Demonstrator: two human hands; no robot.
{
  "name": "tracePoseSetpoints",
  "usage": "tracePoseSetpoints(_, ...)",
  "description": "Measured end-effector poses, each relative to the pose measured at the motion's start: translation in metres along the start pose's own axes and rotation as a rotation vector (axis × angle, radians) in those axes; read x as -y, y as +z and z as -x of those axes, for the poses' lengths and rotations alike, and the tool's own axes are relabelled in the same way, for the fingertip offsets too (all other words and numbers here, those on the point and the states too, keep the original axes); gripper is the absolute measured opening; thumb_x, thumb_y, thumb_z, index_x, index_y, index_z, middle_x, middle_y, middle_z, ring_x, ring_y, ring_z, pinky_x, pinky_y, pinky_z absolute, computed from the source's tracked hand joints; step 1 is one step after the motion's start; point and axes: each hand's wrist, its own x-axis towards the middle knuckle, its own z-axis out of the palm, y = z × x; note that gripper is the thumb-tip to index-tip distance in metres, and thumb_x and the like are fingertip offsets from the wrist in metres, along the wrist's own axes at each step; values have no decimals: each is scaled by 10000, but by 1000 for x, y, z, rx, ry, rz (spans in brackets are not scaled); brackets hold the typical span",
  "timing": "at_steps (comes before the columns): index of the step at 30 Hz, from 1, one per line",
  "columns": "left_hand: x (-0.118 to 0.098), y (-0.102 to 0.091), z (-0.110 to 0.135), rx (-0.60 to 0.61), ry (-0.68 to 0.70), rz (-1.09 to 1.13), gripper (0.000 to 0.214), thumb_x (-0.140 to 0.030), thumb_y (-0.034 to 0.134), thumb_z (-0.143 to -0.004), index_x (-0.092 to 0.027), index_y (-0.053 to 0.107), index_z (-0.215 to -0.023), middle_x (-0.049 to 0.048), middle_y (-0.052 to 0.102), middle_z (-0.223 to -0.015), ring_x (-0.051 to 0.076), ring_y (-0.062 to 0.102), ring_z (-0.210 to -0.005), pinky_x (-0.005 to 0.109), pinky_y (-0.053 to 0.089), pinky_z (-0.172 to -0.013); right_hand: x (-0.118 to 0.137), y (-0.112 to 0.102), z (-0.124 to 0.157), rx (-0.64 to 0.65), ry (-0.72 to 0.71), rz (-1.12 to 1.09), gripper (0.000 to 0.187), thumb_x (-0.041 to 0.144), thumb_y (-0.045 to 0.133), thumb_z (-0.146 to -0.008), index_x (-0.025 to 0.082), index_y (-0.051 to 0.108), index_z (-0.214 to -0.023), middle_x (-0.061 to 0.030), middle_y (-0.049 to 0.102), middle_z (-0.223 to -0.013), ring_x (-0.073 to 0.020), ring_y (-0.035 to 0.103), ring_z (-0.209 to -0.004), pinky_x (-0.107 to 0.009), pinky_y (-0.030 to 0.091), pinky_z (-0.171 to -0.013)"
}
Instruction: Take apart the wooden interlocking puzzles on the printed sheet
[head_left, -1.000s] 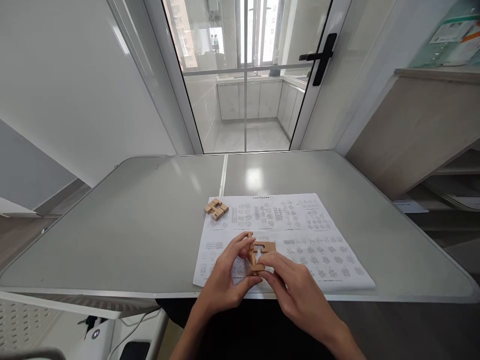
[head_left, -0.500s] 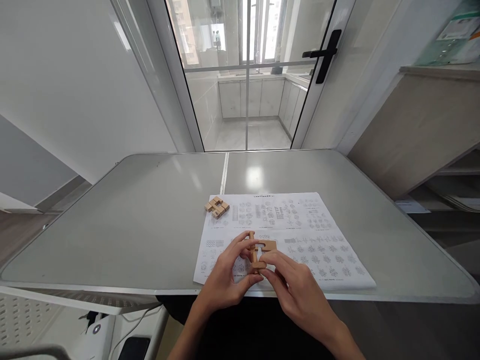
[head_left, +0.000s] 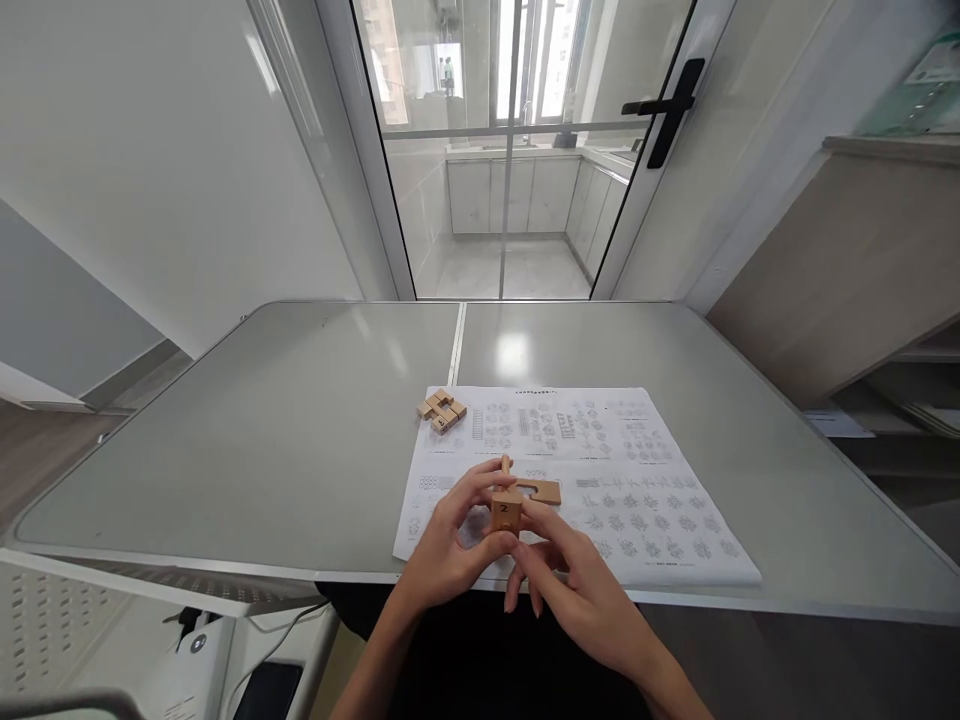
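Close to the table's front edge, my left hand [head_left: 450, 548] is closed around a light wooden puzzle piece [head_left: 506, 510] with a "2" on its face. A thin rod-like wooden end [head_left: 506, 465] sticks up behind it between my left fingers. My right hand [head_left: 585, 585] holds the same block from the right with thumb and index finger; its other fingers are curled below. Just beyond the hands is a flat wooden piece with a slot [head_left: 551, 492], partly hidden by fingers. Several interlocked wooden puzzle pieces [head_left: 444, 411] lie farther off, at the sheet's upper left corner.
A printed sheet of puzzle diagrams [head_left: 667, 572] lies under the pieces on the grey table [head_left: 247, 450]. A dark phone [head_left: 270, 690] and a white device [head_left: 199, 665] are below at the left. Beyond the table stands a glass door with a black handle [head_left: 671, 110].
The held piece has turned so its numbered face now shows toward me. My right fingers have shifted lower and opened somewhat from their earlier pinch. The view has swung slightly left.
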Motion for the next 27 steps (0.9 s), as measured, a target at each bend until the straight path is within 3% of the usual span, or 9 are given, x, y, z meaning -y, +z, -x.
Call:
tracePoseSetpoints(3, -2, -1, -3, 65, 12, 3, 504, -522, 731, -973, -292, 680, -1419, 143, 504, -1626, 384, 405, -1565, 499, 409, -1239, -1, 2, -2, -35, 10, -50, 313, 480, 571, -1092, 289, 633, -1332, -98, 688, -1317, -129, 749, -662, -242, 506, -510)
tracePoseSetpoints(6, -4, -1, -5, 88, 36, -42, 533, -596, 666, -991, -295, 679, -1430, 144, 525, -1582, 383, 386, -1563, 505, 428, -1221, -3, 2, -3, -68, 23, -101, 369, 511, 589, -1078, 273, 619, -1359, -97, 724, -1235, -119, 742, -605, -227, 494, -486)
tracePoseSetpoints(10, -4, -1, -5, 96, 24, -80, 569, -664, 501, -1045, -285, 672, -1433, 143, 520, -1550, 370, 483, -1466, 499, 486, -1161, -2, 0, -2, -100, 57, -148, 466, 560, 575, -1071, 239, 587, -1409, -71, 769, -1025, -114, 710, -506, -207, 455, -436)
tracePoseSetpoints(14, -5, 1, -4, 69, 38, -97, 499, -583, 460, -1090, -295, 663, -1443, 132, 563, -1457, 321, 562, -1358, 466, 488, -1141, 0, -3, 1, -123, 71, -211, 516, 594, 604, -1043, 212, 589, -1390, -67, 782, -942, -107, 653, -412, -201, 423, -388)
tracePoseSetpoints(19, -4, 4, -3, 41, -85, -42, 535, -515, 461, -1112, -279, 467, -1592, 65, 670, -1113, 208, 668, -975, 381, 535, -976, -1, -2, 7, -137, 95, -280, 534, 609, 616, -1034, 194, 625, -1369, -72, 792, -898, -61, 543, -326, -187, 378, -356)
tracePoseSetpoints(22, -3, 5, -3, 44, -158, -8, 491, -526, 475, -1104, -229, 541, -1488, 18, 626, -944, 159, 598, -788, 318, 519, -824, 0, -1, 9, -141, 108, -296, 522, 605, 607, -1045, 191, 657, -1360, -69, 789, -880, -20, 457, -303, -169, 325, -345)
tracePoseSetpoints(27, -2, 4, -3, 14, -160, -12, 422, -541, 518, -1082, -194, 633, -1293, -2, 574, -864, 138, 494, -719, 281, 447, -725, -1, -1, 10, -172, 132, -359, 526, 592, 601, -1057, 184, 664, -1383, -89, 784, -917, 19, 358, -316, -157, 231, -340)
